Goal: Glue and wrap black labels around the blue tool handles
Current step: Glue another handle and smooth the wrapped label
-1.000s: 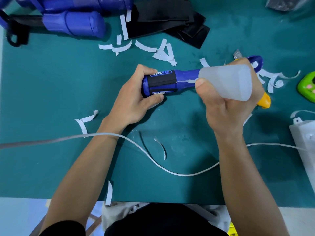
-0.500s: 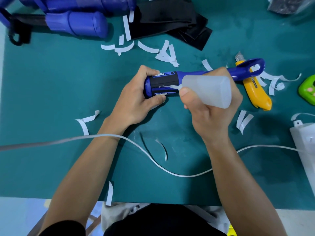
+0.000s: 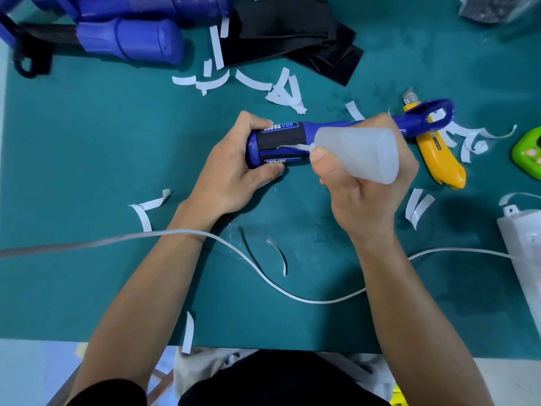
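My left hand (image 3: 231, 174) grips the butt end of a blue tool handle (image 3: 409, 124) that lies across the green mat. A black label (image 3: 281, 140) is wrapped round the handle's thick part. My right hand (image 3: 366, 194) grips a translucent glue bottle (image 3: 360, 150) tipped sideways, its nozzle touching the edge of the black label. A thin white line shows on the label at the nozzle. More blue handles (image 3: 131, 39) and a pile of black labels (image 3: 292, 33) lie at the back.
A yellow utility knife (image 3: 439, 156) lies under the handle's ring end. White paper strips (image 3: 281, 89) are scattered over the green mat (image 3: 87, 142). A white cable (image 3: 263, 276) crosses in front. A green object (image 3: 530, 153) and a white box (image 3: 524, 244) sit at right.
My right hand has slid the glue bottle leftward along the handle, from near the ring end to the black label. The yellow knife is uncovered. My left hand has stayed put.
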